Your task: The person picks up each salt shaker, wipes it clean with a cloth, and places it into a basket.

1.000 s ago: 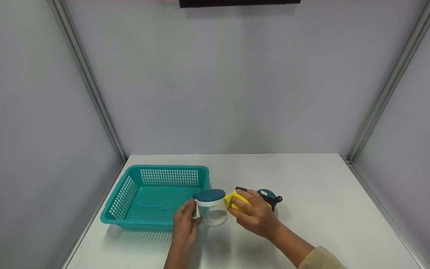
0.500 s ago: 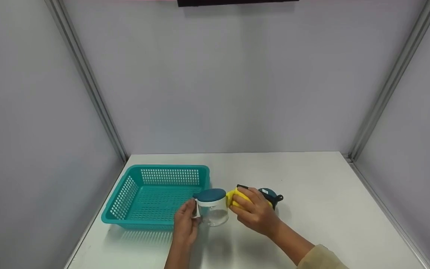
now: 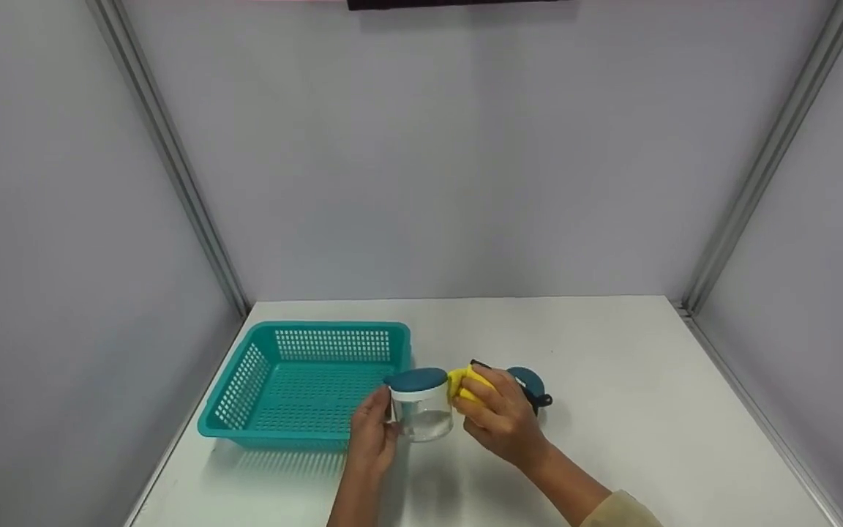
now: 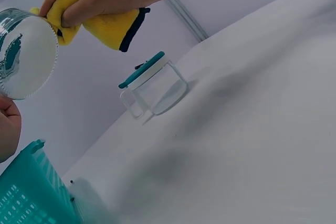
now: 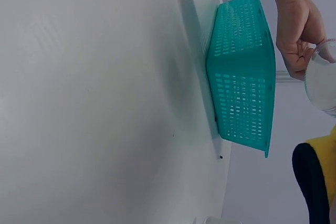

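Observation:
My left hand (image 3: 372, 435) grips the handle side of a clear jar (image 3: 425, 417) with a blue lid (image 3: 418, 380), held upright above the table. A bunched yellow cloth (image 3: 471, 384) with a dark edge is in my right hand (image 3: 506, 417), its front fold against or very near the jar's right side. From the left wrist view, the jar's round base (image 4: 31, 59) faces the camera and the cloth (image 4: 113, 27) hangs beyond it. Behind the right hand a second lidded jar (image 4: 157, 85) with a handle stands on the table; the head view shows mostly its blue lid (image 3: 527, 380).
A teal perforated basket (image 3: 304, 432) sits on the left of the white table (image 3: 626, 410), close behind the left hand. Grey panels (image 3: 465, 183) wall in the back and both sides.
The held jar and both hands have shifted slightly, the left hand and jar a little to the right. The cloth stays at the jar's right side.

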A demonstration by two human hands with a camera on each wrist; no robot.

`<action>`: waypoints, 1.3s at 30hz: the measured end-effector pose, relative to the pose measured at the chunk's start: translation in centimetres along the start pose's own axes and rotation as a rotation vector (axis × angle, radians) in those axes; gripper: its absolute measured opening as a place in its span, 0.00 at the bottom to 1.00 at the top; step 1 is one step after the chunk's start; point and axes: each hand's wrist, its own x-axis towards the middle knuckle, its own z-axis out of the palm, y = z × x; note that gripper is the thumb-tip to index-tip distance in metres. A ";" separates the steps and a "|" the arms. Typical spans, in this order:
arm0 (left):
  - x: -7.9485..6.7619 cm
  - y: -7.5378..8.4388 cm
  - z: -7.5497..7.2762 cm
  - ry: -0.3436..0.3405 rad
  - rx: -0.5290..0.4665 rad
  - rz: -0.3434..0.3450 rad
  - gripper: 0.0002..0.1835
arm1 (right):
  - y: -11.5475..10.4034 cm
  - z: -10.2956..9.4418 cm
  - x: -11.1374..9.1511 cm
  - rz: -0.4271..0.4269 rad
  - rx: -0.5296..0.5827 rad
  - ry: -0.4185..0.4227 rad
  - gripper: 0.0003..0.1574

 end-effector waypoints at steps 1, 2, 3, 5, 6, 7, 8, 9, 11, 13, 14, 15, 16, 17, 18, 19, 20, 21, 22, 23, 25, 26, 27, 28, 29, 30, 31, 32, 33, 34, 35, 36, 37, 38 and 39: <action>0.1 -0.1 0.1 -0.004 0.001 -0.002 0.11 | -0.1 0.0 -0.1 0.010 -0.001 0.007 0.10; 0.2 -0.1 0.2 -0.003 0.003 -0.005 0.11 | -0.2 0.0 -0.1 0.020 -0.003 0.013 0.10; 0.3 -0.2 0.3 0.003 0.010 -0.007 0.11 | -0.2 0.0 -0.2 0.030 -0.004 0.018 0.10; 0.4 -0.3 0.5 0.009 0.024 -0.004 0.11 | -0.3 0.0 -0.3 0.045 -0.004 0.030 0.11; 0.5 -0.4 0.5 0.014 0.030 -0.006 0.11 | -0.3 0.0 -0.3 0.050 -0.001 0.035 0.11; 0.5 -0.5 0.6 0.019 0.038 -0.007 0.12 | -0.4 0.0 -0.3 0.056 0.004 0.036 0.11; 0.6 -0.5 0.6 0.025 0.043 -0.010 0.12 | -0.4 0.0 -0.4 0.061 0.011 0.037 0.11; 0.6 -0.6 0.6 0.027 0.050 -0.010 0.13 | -0.4 0.0 -0.4 0.063 0.016 0.037 0.11; 0.6 -0.7 0.6 0.032 0.049 -0.010 0.13 | -0.4 0.1 -0.4 0.066 0.029 0.036 0.12; 0.6 -0.7 0.5 0.041 0.046 -0.019 0.13 | -0.5 0.1 -0.5 0.069 0.036 0.037 0.12; 0.6 -0.7 0.5 0.042 0.044 -0.023 0.13 | -0.5 0.1 -0.5 0.071 0.039 0.038 0.12; 0.6 -0.7 0.5 0.037 0.043 -0.026 0.13 | -0.6 0.1 -0.6 0.075 0.041 0.039 0.12; 0.6 -0.7 0.5 0.034 0.038 -0.032 0.13 | -0.6 0.2 -0.6 0.079 0.044 0.041 0.12; 0.6 -0.7 0.4 0.027 0.034 -0.038 0.13 | -0.6 0.2 -0.7 0.084 0.045 0.042 0.13; 0.5 -0.7 0.4 0.018 0.032 -0.046 0.14 | -0.6 0.2 -0.7 0.089 0.047 0.042 0.13; 0.5 -0.7 0.3 0.004 0.033 -0.049 0.15 | -0.7 0.2 -0.7 0.094 0.049 0.043 0.13; 0.5 -0.7 0.3 -0.012 0.034 -0.052 0.16 | -0.7 0.2 -0.7 0.097 0.048 0.042 0.14; 0.5 -0.7 0.3 -0.028 0.045 -0.054 0.18 | -0.8 0.1 -0.7 0.097 0.048 0.043 0.14; 0.6 -0.7 0.3 -0.041 0.050 -0.057 0.19 | -0.9 0.1 -0.6 0.094 0.047 0.043 0.14; 0.6 -0.7 0.3 -0.056 0.057 -0.061 0.21 | -0.9 0.0 -0.6 0.089 0.046 0.044 0.13; 0.7 -0.7 0.4 -0.077 0.078 -0.065 0.24 | -1.1 -0.1 -0.4 0.066 0.040 0.049 0.12; 0.7 -0.7 0.5 -0.077 0.089 -0.069 0.25 | -1.3 -0.2 -0.2 0.050 0.035 0.052 0.11; 0.7 -0.7 0.6 -0.074 0.098 -0.074 0.26 | -1.4 -0.3 -0.1 0.033 0.031 0.055 0.10; 0.7 -0.7 0.7 -0.066 0.097 -0.082 0.26 | -1.5 -0.4 0.1 0.015 0.025 0.057 0.10; 0.7 -0.8 0.8 -0.062 0.101 -0.089 0.26 | -1.5 -0.6 0.2 -0.002 0.023 0.060 0.09; 0.6 -0.8 0.8 -0.053 0.106 -0.097 0.26 | -1.6 -0.7 0.4 -0.019 0.020 0.064 0.09; 0.6 -0.8 0.9 -0.043 0.108 -0.107 0.26 | -1.7 -0.8 0.5 -0.032 0.020 0.067 0.09; 0.5 -0.9 0.9 -0.037 0.115 -0.119 0.25 | -1.8 -1.0 0.6 -0.044 0.020 0.069 0.09; 0.5 -0.9 1.0 -0.035 0.119 -0.129 0.24 | -1.8 -1.1 0.8 -0.055 0.024 0.070 0.08; 0.5 -1.0 1.0 -0.034 0.122 -0.139 0.22 | -1.9 -1.3 0.9 -0.065 0.029 0.072 0.08; 0.4 -1.0 1.1 -0.035 0.129 -0.148 0.21 | -1.9 -1.4 1.0 -0.074 0.037 0.074 0.08; 0.5 -1.0 1.2 -0.040 0.131 -0.153 0.19 | -2.0 -1.6 1.2 -0.084 0.045 0.076 0.07; 0.6 -1.1 1.3 -0.044 0.132 -0.156 0.17 | -2.0 -1.7 1.3 -0.093 0.052 0.077 0.07; 0.7 -1.0 1.5 -0.049 0.127 -0.158 0.15 | -2.0 -1.9 1.5 -0.103 0.058 0.079 0.07; 0.8 -1.0 1.6 -0.057 0.114 -0.163 0.13 | -2.0 -2.0 1.6 -0.112 0.063 0.080 0.07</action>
